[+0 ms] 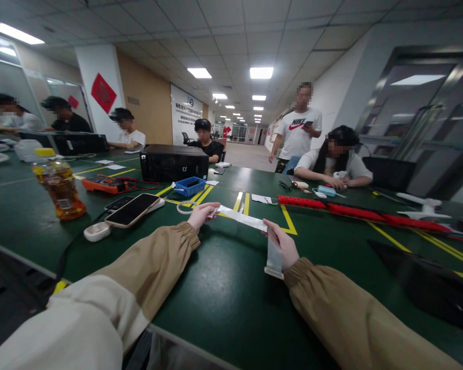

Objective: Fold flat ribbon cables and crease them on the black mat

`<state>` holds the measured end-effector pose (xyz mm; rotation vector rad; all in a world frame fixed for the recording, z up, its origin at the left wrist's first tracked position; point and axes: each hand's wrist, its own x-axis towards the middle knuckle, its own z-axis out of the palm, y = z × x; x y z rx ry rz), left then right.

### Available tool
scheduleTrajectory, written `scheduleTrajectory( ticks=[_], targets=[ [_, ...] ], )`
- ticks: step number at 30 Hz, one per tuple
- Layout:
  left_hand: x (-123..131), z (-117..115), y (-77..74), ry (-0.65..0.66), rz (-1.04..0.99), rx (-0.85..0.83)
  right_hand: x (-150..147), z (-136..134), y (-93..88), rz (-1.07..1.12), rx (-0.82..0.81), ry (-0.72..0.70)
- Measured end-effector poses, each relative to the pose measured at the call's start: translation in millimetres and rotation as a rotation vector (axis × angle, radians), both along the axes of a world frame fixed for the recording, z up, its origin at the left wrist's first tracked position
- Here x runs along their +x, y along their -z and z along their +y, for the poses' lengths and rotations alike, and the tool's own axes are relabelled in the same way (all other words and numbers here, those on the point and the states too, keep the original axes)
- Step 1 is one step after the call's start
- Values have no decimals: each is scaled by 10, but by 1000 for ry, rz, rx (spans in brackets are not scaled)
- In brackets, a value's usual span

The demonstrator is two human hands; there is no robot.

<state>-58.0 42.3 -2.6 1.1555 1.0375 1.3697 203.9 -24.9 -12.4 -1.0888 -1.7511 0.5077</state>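
Above the green table, a flat pale strip (242, 218), whitish and shiny, is stretched between my two hands. Its material is hard to make out. My left hand (202, 216) pinches the far-left end between thumb and fingers. Further right, my right hand (282, 241) is closed on the strip, and a translucent tail (274, 252) hangs below it to a thicker, squared end. Just left of my left hand lies a white ring (186, 207) on the table. A blue tray (190, 191) stands behind it.
On the left are a drink bottle (59, 185), a phone (133, 210), a white case (96, 232) and an orange multimeter (106, 184). A black computer case (173, 163) stands behind. A long red bar (355, 213) lies right. Several people sit around; one person (299, 126) stands.
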Motion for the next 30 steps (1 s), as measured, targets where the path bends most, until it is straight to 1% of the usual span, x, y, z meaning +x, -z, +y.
scheduleTrajectory(
  ticks=[3, 5, 7, 12, 16, 19, 23, 25, 26, 28, 29, 30],
  targets=[
    [1, -18, -20, 5, -3, 2, -37, -71, -45, -46, 96, 52],
    [2, -30, -33, 6, -1, 5, -38, -89, -62, -51, 103, 68],
    [4, -36, -39, 7, 0, 7, -26, -86, -73, -1, 51, 67],
    [4, -19, -30, 5, 2, 13, 11, -25, -89, 246, -191, 33],
    [4, -11, -23, -2, 12, 24, 35, 23, -60, 333, -313, -5],
    [15, -15, -8, 8, 40, 39, 36, 22, -39, 394, -320, -1],
    [39, -33, -20, 27, 99, 73, 17, 3, -42, 288, -255, 52],
    [45, -89, -105, 27, 156, 138, 16, 11, -38, 268, -211, 70],
    [48, -146, -181, 25, 195, 204, 20, 20, -31, 267, -194, 79],
    [59, -339, -400, 10, 425, 596, 31, 44, -7, 264, -172, 84],
    [69, -479, -538, 25, 498, 759, 36, 56, 7, 261, -167, 78],
    [79, -648, -687, 45, 534, 888, 40, 66, 20, 256, -160, 70]
  ],
)
